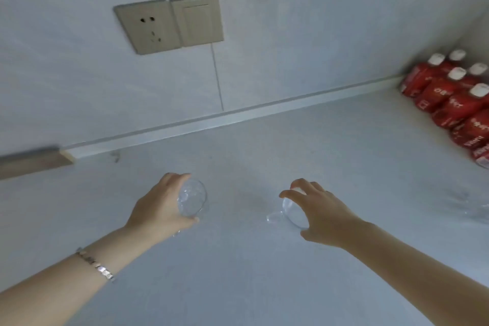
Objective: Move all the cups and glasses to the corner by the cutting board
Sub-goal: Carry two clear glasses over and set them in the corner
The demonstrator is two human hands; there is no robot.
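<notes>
With both arms stretched out over the pale desk (251,286), the person has one clear glass per hand, which looks like a two-at-a-time carry to halve the trips. Bracelet (96,267) sits on the left wrist.

Left hand (161,206): fingers and thumb wrapped round the left glass (191,197), clamped on its side wall from the left, mouth facing up toward the camera. A side grip keeps fingers off the rim. Can't tell whether its base rests on the desk or is just off it.

Right hand (321,216): fingers spread and curved over the right glass (292,212), thumb below, fingertips above. The view is soft here; it reads as loosely closed round the glass, probably holding, not firmly proven. A glint at its lower left may be a handle or just a reflection.

Both glasses sit mid-desk, near each other but apart.

Further back, a wooden edge at far left against the wall is probably the cutting board (34,160), so the target corner would lie left. The red bottles (449,98) fill the right corner. The socket and switch plate (169,22) are on the tiled wall above.

Something clear lies at the right edge (476,212), possibly more glassware; too blurred to say.
</notes>
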